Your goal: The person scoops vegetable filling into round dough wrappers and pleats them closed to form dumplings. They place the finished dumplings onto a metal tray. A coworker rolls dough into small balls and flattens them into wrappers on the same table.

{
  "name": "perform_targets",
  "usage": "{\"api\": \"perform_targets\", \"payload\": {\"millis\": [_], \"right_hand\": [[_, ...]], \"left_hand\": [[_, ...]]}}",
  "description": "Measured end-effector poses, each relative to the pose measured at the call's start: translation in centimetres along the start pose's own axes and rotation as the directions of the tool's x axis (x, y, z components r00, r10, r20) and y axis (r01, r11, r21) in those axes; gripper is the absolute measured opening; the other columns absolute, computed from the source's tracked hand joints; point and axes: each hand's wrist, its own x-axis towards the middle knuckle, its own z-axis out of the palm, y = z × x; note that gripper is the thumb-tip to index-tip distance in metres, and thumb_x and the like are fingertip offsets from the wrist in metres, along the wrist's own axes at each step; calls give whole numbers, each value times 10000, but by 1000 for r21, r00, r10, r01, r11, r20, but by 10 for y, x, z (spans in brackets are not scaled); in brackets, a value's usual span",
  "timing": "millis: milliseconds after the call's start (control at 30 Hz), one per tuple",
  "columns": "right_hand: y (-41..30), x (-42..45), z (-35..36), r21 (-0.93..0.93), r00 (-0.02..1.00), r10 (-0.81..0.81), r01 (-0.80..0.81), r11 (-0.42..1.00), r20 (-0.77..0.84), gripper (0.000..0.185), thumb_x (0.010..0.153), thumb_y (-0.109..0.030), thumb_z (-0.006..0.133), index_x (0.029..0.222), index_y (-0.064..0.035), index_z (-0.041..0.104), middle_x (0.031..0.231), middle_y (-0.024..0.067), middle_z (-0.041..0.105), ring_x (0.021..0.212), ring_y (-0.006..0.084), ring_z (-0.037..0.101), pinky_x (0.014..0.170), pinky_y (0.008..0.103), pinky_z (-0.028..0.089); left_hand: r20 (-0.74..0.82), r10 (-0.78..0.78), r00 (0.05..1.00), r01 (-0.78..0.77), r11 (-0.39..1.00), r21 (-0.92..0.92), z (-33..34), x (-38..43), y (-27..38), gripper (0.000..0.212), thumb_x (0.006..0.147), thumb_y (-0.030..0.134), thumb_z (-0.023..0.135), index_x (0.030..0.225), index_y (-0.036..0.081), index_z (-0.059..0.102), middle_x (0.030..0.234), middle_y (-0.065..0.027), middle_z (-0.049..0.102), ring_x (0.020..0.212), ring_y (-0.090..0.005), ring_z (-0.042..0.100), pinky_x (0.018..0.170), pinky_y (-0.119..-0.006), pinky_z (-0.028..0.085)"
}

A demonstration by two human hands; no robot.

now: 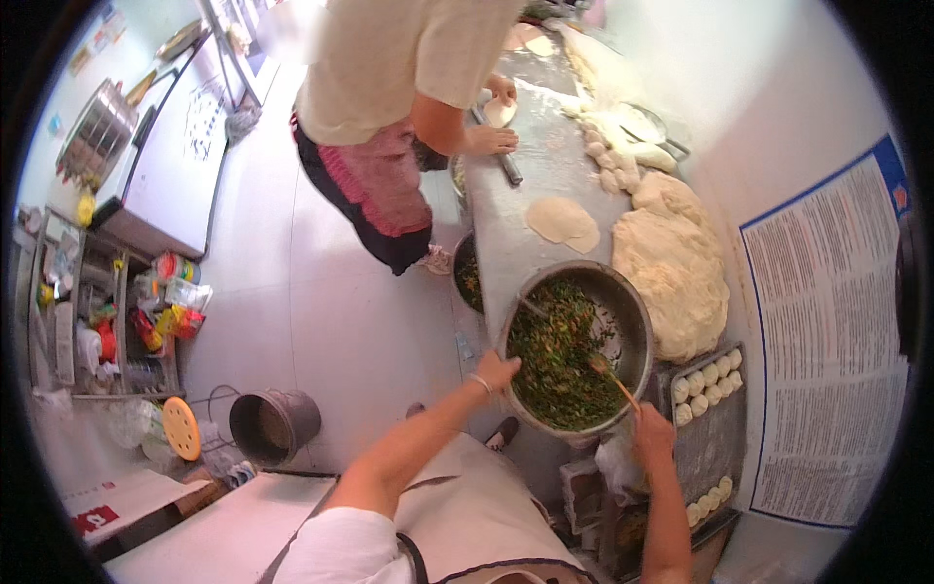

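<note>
A large metal bowl (629,314) holds chopped green filling (558,358) with small orange bits. It sits at the near end of the metal worktable (503,255). My left hand (499,372) grips the bowl's left rim, thumb over the edge. In my right hand (654,432) is the handle of a wooden spoon (619,381), whose head rests in the filling. A second thin utensil (534,306) leans inside the bowl at the upper left. Just beyond the bowl lie thin rolled dough sheets (562,221), and a big mound of dough (671,270) stands to its right.
A co-worker (394,95) rolls dough with a rolling pin (511,168) across the table. Right of my bowl, a tray (704,445) carries rows of small buns. Another filling bowl (467,274) stands below the table edge. A bucket (276,427) is on the floor at left.
</note>
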Motion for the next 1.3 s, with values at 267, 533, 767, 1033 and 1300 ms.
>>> {"api": "perform_targets", "payload": {"millis": [267,533,767,1033,1300], "right_hand": [[-47,-61,12,476,999,10,14,879,-47,282,1006,-293,433,1002,-47,572,754,109,555,650,274,561,594,391,422],[-149,-16,43,442,883,-468,429,788,-22,228,973,-257,491,1066,-78,597,771,172,600,660,366,592,595,457,454],[-254,-9,37,573,690,-708,645,506,-151,199,977,-233,486,983,-68,596,727,145,595,660,357,597,590,442,460],[-351,0,22,605,581,-812,667,434,-57,182,964,-197,499,896,-50,582,709,157,581,644,373,583,592,440,458],[-478,13,-55,576,533,-785,765,288,-315,220,962,-217,518,853,-42,592,648,159,547,587,376,558,531,413,443]], "left_hand": [[-270,-36,962,-54,946,-319,-18,-70,-129,541,842,297,708,1194,-78,539,1029,-168,644,810,-249,626,710,-377,525],[-370,-276,887,-154,578,-801,-85,-159,-214,335,835,66,697,1134,-10,568,990,-88,641,852,-185,643,630,-338,550],[-553,-306,775,-445,357,-821,-100,-178,-304,371,859,14,650,1199,20,502,1061,-74,598,843,-189,626,683,-341,555],[-588,-373,717,-567,177,-804,-145,-211,-329,426,862,-67,594,1261,28,479,1075,-76,583,906,-207,622,774,-358,551],[-623,-381,683,-598,197,-777,-254,-243,-302,311,857,-14,634,1148,-4,528,1029,-118,610,891,-254,648,722,-428,583]]}}
